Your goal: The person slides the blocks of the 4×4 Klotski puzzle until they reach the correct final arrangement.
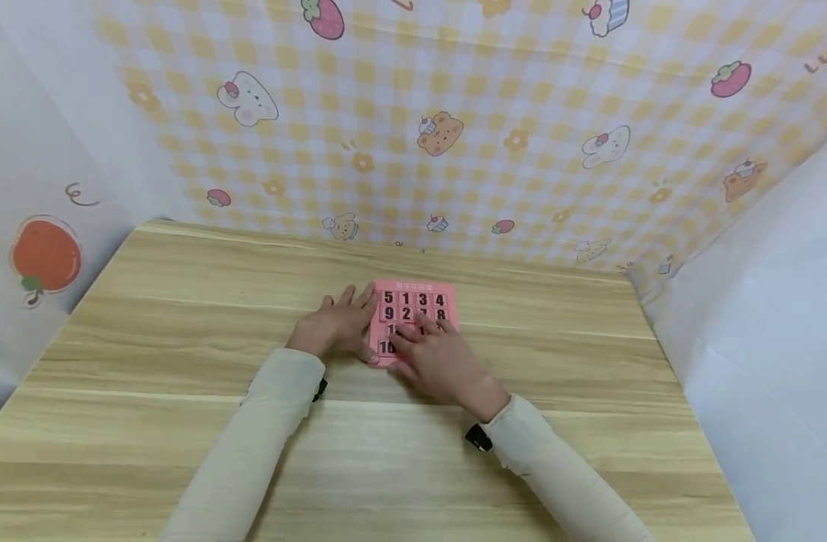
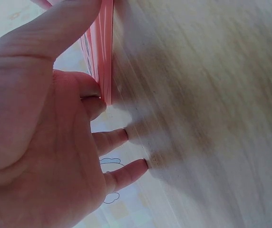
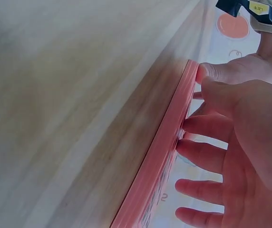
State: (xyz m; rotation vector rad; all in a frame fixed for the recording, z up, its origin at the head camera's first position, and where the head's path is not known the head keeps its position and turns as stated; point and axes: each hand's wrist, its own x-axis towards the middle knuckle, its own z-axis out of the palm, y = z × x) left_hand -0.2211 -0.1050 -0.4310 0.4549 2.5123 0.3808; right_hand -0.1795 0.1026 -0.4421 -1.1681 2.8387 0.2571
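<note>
A pink sliding number puzzle [image 1: 448, 287] lies flat on the table, its tiles carrying black numerals. Along the puzzle's left side, my left hand [image 1: 335, 325] rests with the fingers spread and the thumb at the near left corner. In the left wrist view, the last two fingers stand apart from the puzzle's pink side [image 2: 106, 52]. My right hand [image 1: 445, 365] reaches over the near right part, fingertips on or just above the tiles, hiding several of them. From the right wrist, the fingers look extended and spread beside the pink edge [image 3: 162, 137].
The wood-grain table [image 1: 562, 354] extends around the puzzle on all sides. Behind it hangs a yellow checked cloth [image 1: 399, 98] with cartoon prints. White sheets [image 1: 779, 301] border the table's left and right. A black strap device [image 1: 478, 437] sits by the right wrist.
</note>
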